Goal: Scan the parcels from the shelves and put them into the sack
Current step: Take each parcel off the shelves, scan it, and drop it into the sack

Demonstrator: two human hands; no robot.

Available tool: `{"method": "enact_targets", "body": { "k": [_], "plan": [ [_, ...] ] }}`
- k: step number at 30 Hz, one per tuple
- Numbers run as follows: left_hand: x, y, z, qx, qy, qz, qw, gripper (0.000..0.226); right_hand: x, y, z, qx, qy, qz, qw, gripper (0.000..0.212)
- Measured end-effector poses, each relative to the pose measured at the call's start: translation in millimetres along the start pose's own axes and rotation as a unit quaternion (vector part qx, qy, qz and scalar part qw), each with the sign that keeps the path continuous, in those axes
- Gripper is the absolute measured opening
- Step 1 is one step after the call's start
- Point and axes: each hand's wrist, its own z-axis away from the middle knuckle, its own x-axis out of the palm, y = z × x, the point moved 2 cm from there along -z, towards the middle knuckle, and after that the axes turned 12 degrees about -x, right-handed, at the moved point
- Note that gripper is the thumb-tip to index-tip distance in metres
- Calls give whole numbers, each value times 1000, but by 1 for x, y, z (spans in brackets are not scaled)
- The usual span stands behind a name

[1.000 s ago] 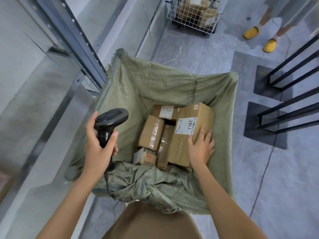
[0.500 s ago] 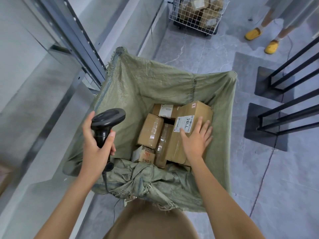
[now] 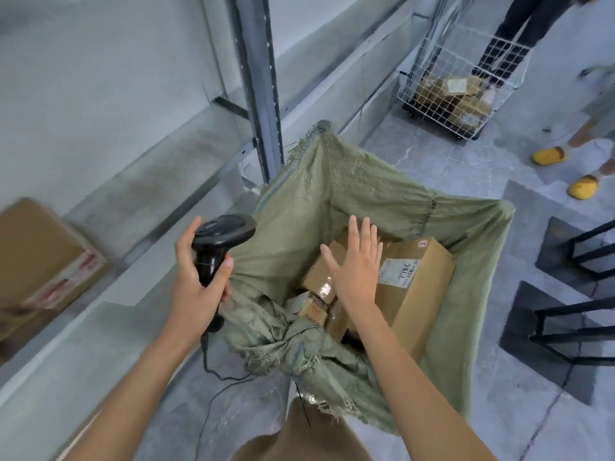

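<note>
Bottom of frame: both forearms reaching up into view, tan fabric at bottom centre. Left hand [image 3: 196,287] at centre left, fingers wrapped round the grip of a black scanner [image 3: 221,236], head aimed toward the sack, cable [image 3: 213,371] trailing down to the floor. Right hand [image 3: 356,261] mid-frame, fingers straight and spread wide, holding nothing, over the parcels; contact or hover not readable from this angle. Green woven sack [image 3: 382,197] centre, mouth open, near rim bunched and folded down. Inside: large labelled box [image 3: 419,287] at right, lying tilted, smaller taped box [image 3: 319,274] partly under the hand, small printed carton [image 3: 312,306] at the near rim. Next parcel likely the brown box [image 3: 43,261] on the shelf [image 3: 109,314] at left edge, blurred. Upright post [image 3: 263,94] just behind the sack's far left corner. Far upper right: wire cart [image 3: 462,81] with more parcels, someone's legs and yellow shoes [image 3: 549,154] beside it. Risks, judged: slack cable snagging the bunched rim or a foot on the turn to the shelf; tilted box shifting when the next parcel lands; collapsed near rim catching an incoming box.
</note>
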Motion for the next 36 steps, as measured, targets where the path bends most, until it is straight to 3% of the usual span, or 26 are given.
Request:
{"method": "enact_targets", "body": {
  "k": [7, 17, 28, 36],
  "plan": [
    [-126, -23, 94, -23, 137, 6, 990, 73, 26, -152, 39, -227, -68, -17, 971, 76],
    [-261, -73, 320, -74, 353, 37, 932, 72, 74, -318, 228, -469, -185, -29, 863, 76],
    [-333, -108, 472, -100, 538, 62, 835, 80, 121, -434, 383, -608, -283, -29, 741, 75],
    [-411, -137, 458, -92, 589, 74, 799, 77, 168, -535, 391, -636, -274, -47, 720, 72]
  ]
}}
